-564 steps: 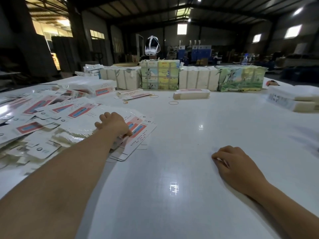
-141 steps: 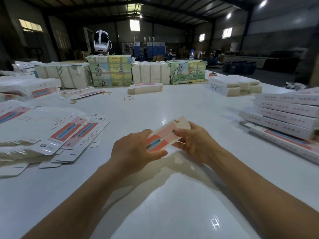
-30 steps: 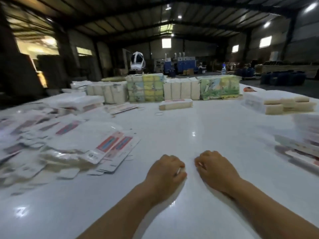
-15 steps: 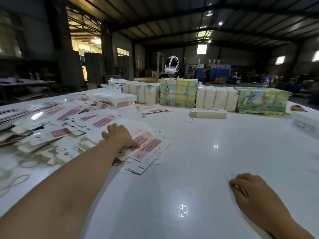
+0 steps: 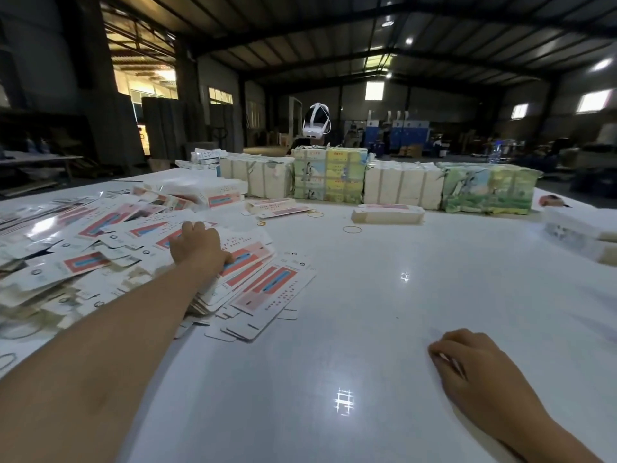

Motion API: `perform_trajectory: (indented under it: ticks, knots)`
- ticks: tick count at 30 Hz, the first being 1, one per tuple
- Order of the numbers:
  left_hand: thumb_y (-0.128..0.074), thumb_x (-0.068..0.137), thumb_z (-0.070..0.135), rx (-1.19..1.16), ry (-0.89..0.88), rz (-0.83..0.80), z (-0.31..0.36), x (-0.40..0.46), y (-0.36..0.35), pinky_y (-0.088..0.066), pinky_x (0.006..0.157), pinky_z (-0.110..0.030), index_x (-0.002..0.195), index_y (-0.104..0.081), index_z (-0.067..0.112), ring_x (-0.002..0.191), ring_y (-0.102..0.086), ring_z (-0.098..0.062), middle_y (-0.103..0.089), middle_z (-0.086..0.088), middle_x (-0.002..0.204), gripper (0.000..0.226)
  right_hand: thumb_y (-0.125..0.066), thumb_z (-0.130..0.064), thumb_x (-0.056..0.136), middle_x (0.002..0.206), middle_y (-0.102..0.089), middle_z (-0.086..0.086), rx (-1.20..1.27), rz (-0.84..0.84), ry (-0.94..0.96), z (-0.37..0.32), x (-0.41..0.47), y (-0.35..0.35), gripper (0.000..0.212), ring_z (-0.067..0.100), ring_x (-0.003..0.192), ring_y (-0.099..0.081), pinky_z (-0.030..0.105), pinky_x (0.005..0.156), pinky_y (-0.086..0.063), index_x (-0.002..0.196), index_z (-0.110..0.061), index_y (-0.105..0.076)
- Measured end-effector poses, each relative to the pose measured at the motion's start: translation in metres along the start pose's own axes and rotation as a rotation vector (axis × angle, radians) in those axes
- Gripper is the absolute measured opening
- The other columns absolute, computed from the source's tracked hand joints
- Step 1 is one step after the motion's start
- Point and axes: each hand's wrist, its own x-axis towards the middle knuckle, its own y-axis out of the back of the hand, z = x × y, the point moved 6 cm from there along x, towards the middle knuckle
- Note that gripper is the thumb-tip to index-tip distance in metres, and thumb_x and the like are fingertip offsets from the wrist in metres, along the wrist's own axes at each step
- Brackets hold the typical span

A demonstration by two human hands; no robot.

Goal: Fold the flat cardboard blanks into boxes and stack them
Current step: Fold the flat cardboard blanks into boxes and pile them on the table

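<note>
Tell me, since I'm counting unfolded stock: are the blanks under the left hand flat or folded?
Flat. The blanks lie fanned in a loose pile on the table, the left hand resting on top.

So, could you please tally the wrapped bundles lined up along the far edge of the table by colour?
White bundles: 2
Colourful printed bundles: 2
Total: 4
</note>
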Motion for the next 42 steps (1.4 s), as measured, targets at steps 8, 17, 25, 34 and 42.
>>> perform_trajectory:
  ticks: [8, 17, 25, 34, 42]
  knots:
    - [-0.072, 0.082, 0.023, -1.041, -0.105, -0.261, 0.069, -0.050, 0.044, -0.056, 0.072, -0.039, 0.085, -0.062, 0.017, 0.074, -0.067, -0.021, -0.067, -0.004, 0.087, 0.012, -0.047, -0.029, 0.097, 0.117, -0.056, -0.012, -0.007, -0.071, 0.002, 0.004, 0.004, -0.007, 0.023, 0.011, 0.109, -0.046, 0.021, 0.084, -0.035, 0.111, -0.026, -0.065]
    - [-0.067, 0.086, 0.029, -1.063, -0.572, -0.730, 0.171, -0.195, 0.041, -0.059, 0.065, -0.030, 0.091, -0.065, 0.025, 0.071, -0.071, -0.013, -0.073, 0.007, 0.083, 0.006, -0.054, -0.029, 0.096, 0.063, -0.070, 0.010, 1.397, 0.123, -0.673, 0.031, -0.012, 0.018, 0.027, 0.020, 0.052, -0.066, 0.028, 0.043, -0.047, 0.081, -0.007, -0.055]
    - [-0.038, 0.067, 0.083, -0.546, -0.913, -0.176, 0.189, -0.236, 0.057, -0.044, 0.095, -0.038, 0.138, -0.040, 0.028, 0.104, -0.049, -0.009, -0.049, 0.010, 0.128, 0.090, -0.059, -0.016, 0.093, 0.057, -0.069, 0.005, 1.246, 0.160, -0.629, 0.027, -0.011, 0.013, 0.024, 0.020, 0.051, -0.067, 0.024, 0.041, -0.047, 0.070, -0.009, -0.053]
    - [-0.070, 0.067, 0.060, -0.803, -0.892, -0.031, 0.215, -0.243, 0.069, -0.048, 0.085, -0.026, 0.136, -0.032, 0.026, 0.097, -0.043, -0.011, -0.043, 0.004, 0.116, 0.086, -0.045, -0.026, 0.099, 0.094, -0.073, 0.017, 1.797, -0.023, -0.565, 0.019, -0.012, 0.014, 0.030, 0.027, 0.080, -0.072, 0.033, 0.059, -0.057, 0.112, -0.004, -0.060]
    - [-0.076, 0.052, 0.059, -0.762, -0.983, 0.221, 0.192, -0.244, 0.080, -0.049, 0.076, -0.032, 0.125, -0.050, 0.011, 0.085, -0.053, -0.018, -0.058, -0.006, 0.106, 0.091, -0.054, -0.001, 0.092, 0.091, -0.074, 0.008, 1.372, -0.050, -0.251, 0.020, -0.008, 0.033, 0.021, 0.027, 0.082, -0.072, 0.030, 0.055, -0.057, 0.101, -0.015, -0.068]
